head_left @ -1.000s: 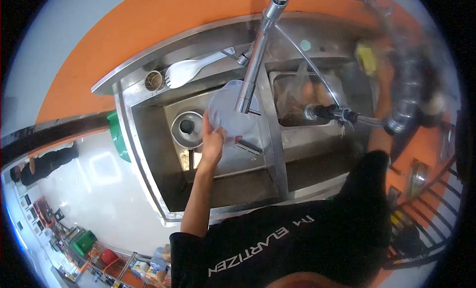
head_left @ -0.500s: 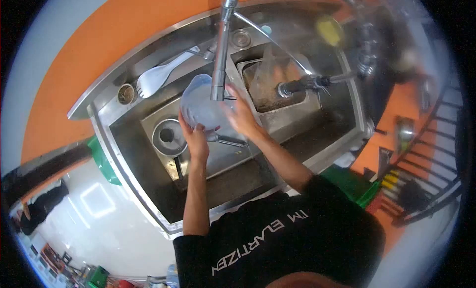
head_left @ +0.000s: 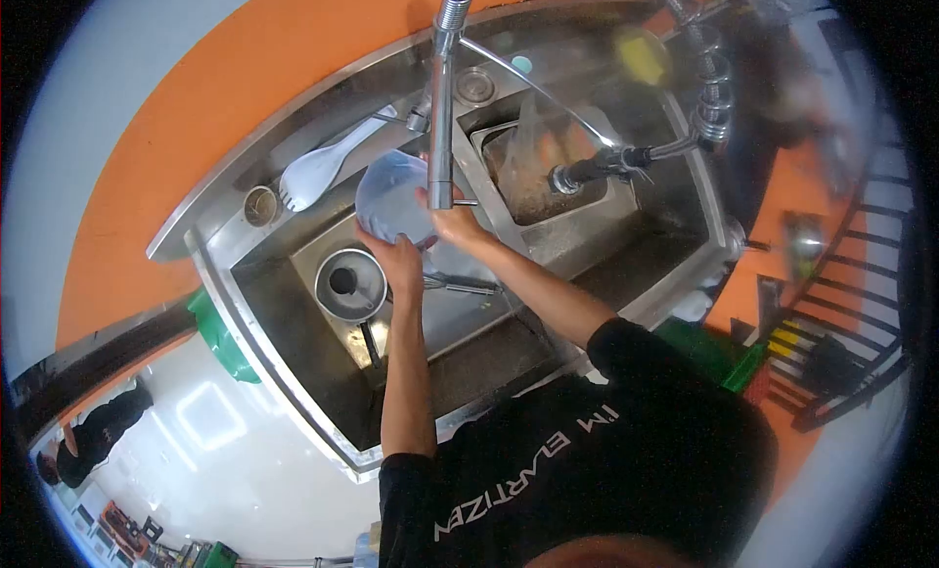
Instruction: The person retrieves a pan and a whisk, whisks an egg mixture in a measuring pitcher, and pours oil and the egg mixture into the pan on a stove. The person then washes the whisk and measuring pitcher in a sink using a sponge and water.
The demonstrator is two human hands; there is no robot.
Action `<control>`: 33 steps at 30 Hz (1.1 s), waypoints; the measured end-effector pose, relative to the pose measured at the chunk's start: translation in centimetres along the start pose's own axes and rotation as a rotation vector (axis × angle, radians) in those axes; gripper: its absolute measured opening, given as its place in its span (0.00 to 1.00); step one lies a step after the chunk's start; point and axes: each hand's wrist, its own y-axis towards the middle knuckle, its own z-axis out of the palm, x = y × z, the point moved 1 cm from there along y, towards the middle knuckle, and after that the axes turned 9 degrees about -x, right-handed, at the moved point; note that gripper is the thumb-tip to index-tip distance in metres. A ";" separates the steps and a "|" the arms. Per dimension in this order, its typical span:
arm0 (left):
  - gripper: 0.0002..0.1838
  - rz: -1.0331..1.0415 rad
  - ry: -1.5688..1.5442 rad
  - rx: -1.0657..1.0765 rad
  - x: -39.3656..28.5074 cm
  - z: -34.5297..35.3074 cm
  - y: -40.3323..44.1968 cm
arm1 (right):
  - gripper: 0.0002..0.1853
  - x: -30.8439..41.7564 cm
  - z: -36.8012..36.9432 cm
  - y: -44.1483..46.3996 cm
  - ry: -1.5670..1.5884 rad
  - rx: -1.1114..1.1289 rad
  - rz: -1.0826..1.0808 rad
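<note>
A translucent plastic bowl (head_left: pixel 389 198) is held tilted over the sink basin. My left hand (head_left: pixel 399 261) grips its lower edge, with the thumb on the near side. At the bowl's right side is my right hand (head_left: pixel 452 222), fingers bent against it and partly hidden behind the metal faucet spout (head_left: pixel 442 128). Below and left of the bowl, a round metal pan (head_left: pixel 364 300) with a dark handle rests in the basin. A whisk-like metal utensil (head_left: pixel 462 285) lies just right of my left wrist.
A large white spork-shaped utensil (head_left: pixel 318 172) and a small round container (head_left: pixel 261 206) lie on the back ledge. A second basin (head_left: pixel 587 201) holds a clear bag beneath a spray nozzle (head_left: pixel 577 177). Another person (head_left: pixel 103 431) is far off at the left.
My right hand has moved from beside the bowl to against its right side, behind the spout. The bowl is still in my left hand. The view has shifted slightly.
</note>
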 end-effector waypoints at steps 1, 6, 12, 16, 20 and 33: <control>0.43 -0.006 -0.016 -0.003 0.4 0.3 0.0 | 0.24 1.4 -0.6 0.5 -0.060 0.079 0.072; 0.42 0.034 -0.006 0.050 2.5 -2.0 0.2 | 0.24 3.4 -0.9 0.6 -0.273 0.326 0.107; 0.37 -0.054 -0.038 -0.087 4.0 -5.0 2.3 | 0.12 1.2 -1.7 -1.0 0.137 0.180 -0.039; 0.42 -0.112 -0.091 -0.003 3.5 -4.7 1.2 | 0.12 -5.8 1.1 0.6 0.263 0.049 0.301; 0.43 -0.100 -0.065 0.063 3.6 -3.1 0.4 | 0.15 1.7 0.9 -0.7 0.201 0.105 0.461; 0.36 0.128 -0.117 0.137 2.8 0.0 2.7 | 0.31 15.3 -2.9 -3.9 0.519 0.252 0.503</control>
